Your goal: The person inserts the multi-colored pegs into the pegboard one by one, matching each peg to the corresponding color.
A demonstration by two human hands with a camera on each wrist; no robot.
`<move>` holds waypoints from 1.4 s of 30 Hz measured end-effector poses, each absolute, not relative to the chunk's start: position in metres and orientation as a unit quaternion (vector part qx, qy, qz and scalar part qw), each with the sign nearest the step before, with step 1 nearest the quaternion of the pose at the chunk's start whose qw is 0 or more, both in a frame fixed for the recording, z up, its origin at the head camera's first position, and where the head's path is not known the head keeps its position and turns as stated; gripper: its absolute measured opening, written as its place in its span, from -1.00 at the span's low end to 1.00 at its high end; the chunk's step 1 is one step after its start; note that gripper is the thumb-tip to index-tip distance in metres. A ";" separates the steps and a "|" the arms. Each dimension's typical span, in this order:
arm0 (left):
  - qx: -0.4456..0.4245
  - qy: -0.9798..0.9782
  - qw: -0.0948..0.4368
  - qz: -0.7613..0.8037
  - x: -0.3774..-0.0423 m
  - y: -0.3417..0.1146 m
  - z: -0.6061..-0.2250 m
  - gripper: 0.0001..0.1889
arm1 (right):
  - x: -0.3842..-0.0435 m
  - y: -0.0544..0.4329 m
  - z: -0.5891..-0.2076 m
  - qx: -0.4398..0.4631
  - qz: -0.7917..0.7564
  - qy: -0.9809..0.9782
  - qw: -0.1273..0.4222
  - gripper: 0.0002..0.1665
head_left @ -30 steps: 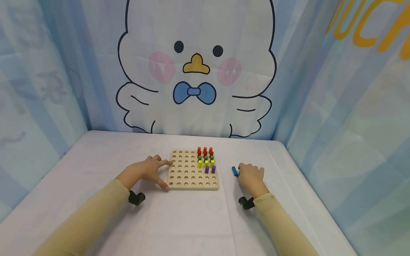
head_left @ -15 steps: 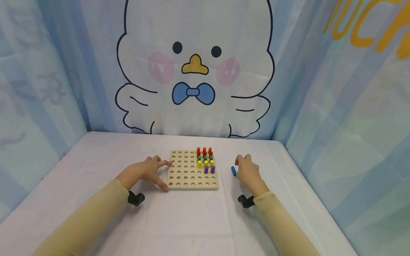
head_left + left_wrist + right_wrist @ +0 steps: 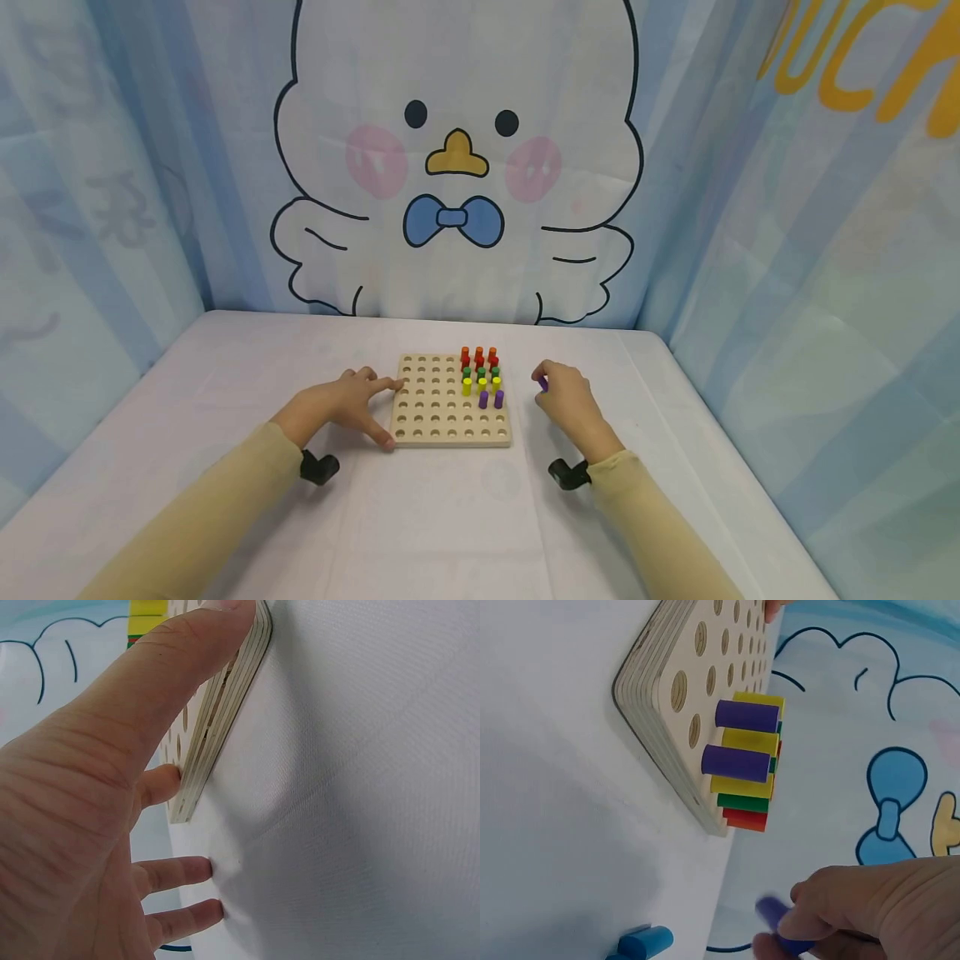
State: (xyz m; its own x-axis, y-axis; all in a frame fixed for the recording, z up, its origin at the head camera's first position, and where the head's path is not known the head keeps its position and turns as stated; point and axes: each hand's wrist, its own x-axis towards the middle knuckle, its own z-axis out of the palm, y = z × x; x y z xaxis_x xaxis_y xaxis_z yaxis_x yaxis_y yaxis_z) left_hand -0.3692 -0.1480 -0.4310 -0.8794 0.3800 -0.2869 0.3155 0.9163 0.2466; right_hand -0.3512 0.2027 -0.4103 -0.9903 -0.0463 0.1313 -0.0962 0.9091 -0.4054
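On the table lies a square wooden pegboard (image 3: 452, 443) with rows of round holes. My left hand (image 3: 333, 404) touches its left edge with thumb and index finger spread; in the left wrist view, the other fingertips rest on the cloth. Right of the board, my right hand (image 3: 573, 408) pinches a purple peg (image 3: 774, 911) between thumb and fingers, held above the table. Standing in the board's right part are orange, red, green and yellow pegs (image 3: 482, 386) in rows of three. Two purple pegs (image 3: 739, 763) stand in front of them.
Blue pegs (image 3: 648, 942) lie on the table near my right hand in the right wrist view; the hand hides them in the head view. A white cloth (image 3: 450, 525) covers the table. Behind it hangs a curtain (image 3: 453, 275) with a cartoon bird.
My right hand has lifted from beside the blue peg and moved slightly left toward the board, a purple peg now showing in its fingers. The left hand has stayed on the board's edge.
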 end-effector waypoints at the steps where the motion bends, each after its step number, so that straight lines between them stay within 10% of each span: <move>1: 0.180 0.965 0.167 0.097 -0.369 -0.148 -0.431 0.20 | -0.351 0.201 -0.410 0.041 0.218 -0.973 0.064 -0.74; 42: 0.174 0.964 0.172 0.100 -0.368 -0.147 -0.431 0.21 | -0.355 0.142 -0.433 0.103 0.256 -0.953 0.122 -0.88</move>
State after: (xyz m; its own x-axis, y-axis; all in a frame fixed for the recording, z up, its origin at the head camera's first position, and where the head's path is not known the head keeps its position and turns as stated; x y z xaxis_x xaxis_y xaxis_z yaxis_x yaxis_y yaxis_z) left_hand -0.3677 -0.1466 -0.4308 -0.8802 0.3699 -0.2974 0.3009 0.9195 0.2531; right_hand -0.3547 0.1421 -0.4328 -0.9487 -0.1341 0.2864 -0.2596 0.8473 -0.4633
